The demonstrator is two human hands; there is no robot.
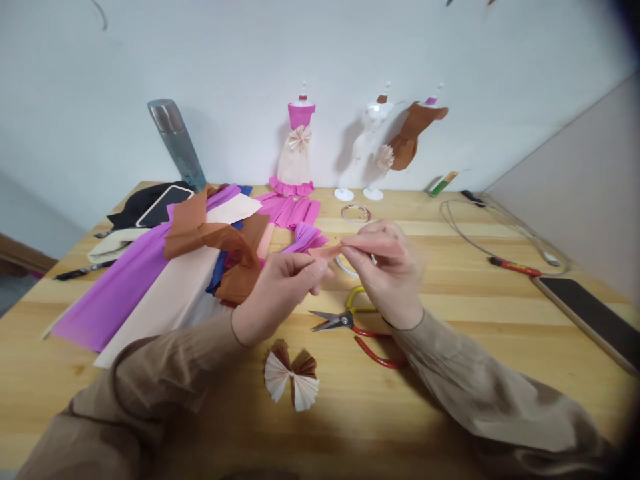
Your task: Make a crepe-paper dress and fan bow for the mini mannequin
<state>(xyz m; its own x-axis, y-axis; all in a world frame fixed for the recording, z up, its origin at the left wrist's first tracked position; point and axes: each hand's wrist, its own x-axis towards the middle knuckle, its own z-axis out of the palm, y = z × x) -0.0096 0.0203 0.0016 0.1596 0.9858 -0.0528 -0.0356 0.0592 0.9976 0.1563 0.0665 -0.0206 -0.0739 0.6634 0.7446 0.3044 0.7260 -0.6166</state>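
Observation:
A narrow strip of salmon-pink crepe paper (373,244) is stretched between my two hands above the table. My left hand (280,287) pinches its left end between thumb and fingers. Closed on the strip's other part is my right hand (387,280), slightly blurred. Below them lie scissors (345,320) with one red and one yellow handle, blades apart and pointing left. Nearer to me rests a pleated paper butterfly bow (291,380) in cream and brown. A white ring (345,267) is partly hidden behind my right hand.
Crepe paper sheets (135,293) in purple, cream and brown pile up on the left, near a tilted bottle (177,143). Paper-dressed mannequins (301,147) line the wall. A phone (590,320), a cable (520,230) and a red-handled tool (515,267) lie right.

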